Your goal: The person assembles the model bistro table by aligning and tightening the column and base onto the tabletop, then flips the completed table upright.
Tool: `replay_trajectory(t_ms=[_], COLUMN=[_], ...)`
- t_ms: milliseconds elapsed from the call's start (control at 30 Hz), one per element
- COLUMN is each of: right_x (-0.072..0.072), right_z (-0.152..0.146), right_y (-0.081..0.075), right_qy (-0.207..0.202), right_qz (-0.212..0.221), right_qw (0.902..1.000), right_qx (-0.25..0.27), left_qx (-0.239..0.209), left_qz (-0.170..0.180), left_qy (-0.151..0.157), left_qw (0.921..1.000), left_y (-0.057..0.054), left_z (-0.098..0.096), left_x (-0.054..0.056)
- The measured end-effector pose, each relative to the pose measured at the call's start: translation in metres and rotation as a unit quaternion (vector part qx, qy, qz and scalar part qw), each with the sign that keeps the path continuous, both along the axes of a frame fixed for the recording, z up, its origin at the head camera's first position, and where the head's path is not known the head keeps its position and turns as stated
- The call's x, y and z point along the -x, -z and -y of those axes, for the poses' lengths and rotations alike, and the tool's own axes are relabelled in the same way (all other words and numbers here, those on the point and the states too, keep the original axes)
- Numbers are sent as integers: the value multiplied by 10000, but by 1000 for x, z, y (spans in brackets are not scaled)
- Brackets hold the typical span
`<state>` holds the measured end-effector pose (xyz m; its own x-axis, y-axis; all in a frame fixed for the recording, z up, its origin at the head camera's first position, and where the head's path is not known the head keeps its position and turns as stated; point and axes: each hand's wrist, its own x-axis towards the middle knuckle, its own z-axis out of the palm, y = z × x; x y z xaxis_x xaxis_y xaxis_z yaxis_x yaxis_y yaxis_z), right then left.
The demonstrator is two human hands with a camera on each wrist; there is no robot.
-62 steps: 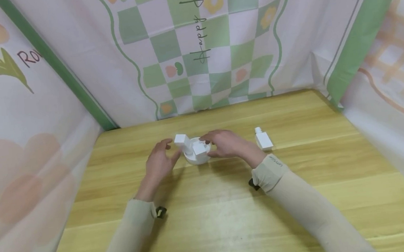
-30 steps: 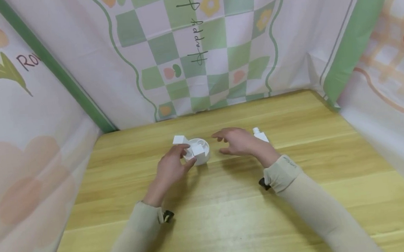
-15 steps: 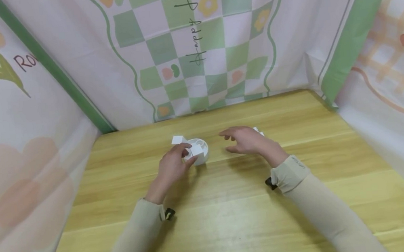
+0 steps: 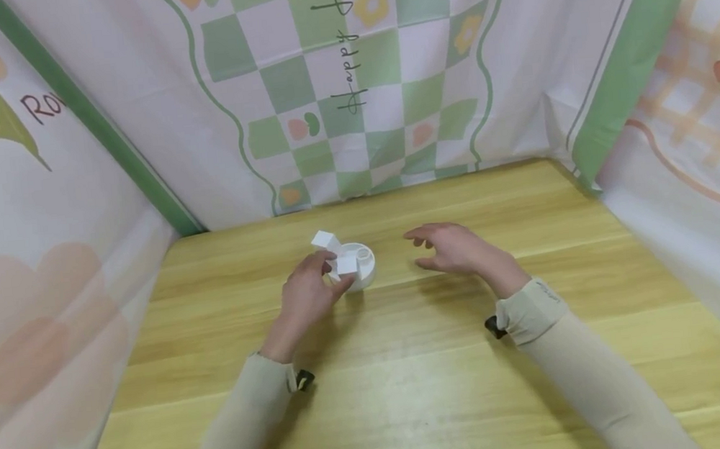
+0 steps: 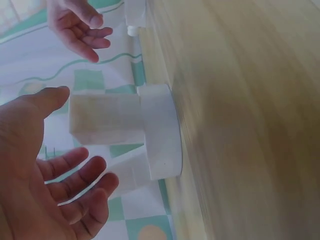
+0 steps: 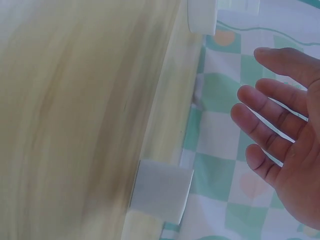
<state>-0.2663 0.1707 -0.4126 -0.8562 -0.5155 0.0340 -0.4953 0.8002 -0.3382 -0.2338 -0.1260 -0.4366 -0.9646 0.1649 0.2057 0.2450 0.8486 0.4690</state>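
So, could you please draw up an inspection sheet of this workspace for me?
Surface: wooden table, some glare toward the near middle.
Job's things: white holder bears an upright block and a leaning block; a capped bottle lies on the table.
Clutter: nothing seen.
Hands: left hand has its fingers about the upright block, contact unclear; right hand is above the table, holding nothing.
Cables: nothing seen.
Surroundings: printed curtains with green checks behind the table.

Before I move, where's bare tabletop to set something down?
Free: the table between the sleeves, and a strip between the round base and right hand. Crowded: around the base, with two white blocks and the left hand; another block is near the right hand.
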Motion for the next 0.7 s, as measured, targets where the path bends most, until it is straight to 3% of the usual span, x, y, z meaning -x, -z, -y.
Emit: replay_trajectory(t_ms=[200,433,700], right_x=[-2,-4,-6], right_z=[-9,-23,-34], right_y=[2,2,0], right_qy=[64,146,248], right_qz=[-55,-136,-216], right_qw=[10000,9998,9995], right_qx=[37,15,-3], left_qx=[216,251,255], left_qz=[-149,-312,-201], left_qy=[-288,-256,-331], left_qw=[9992,9989,9989], left_y=[-1,-3,0], left_z=[-8,-8,-4], left_x=[-1,-4,-2])
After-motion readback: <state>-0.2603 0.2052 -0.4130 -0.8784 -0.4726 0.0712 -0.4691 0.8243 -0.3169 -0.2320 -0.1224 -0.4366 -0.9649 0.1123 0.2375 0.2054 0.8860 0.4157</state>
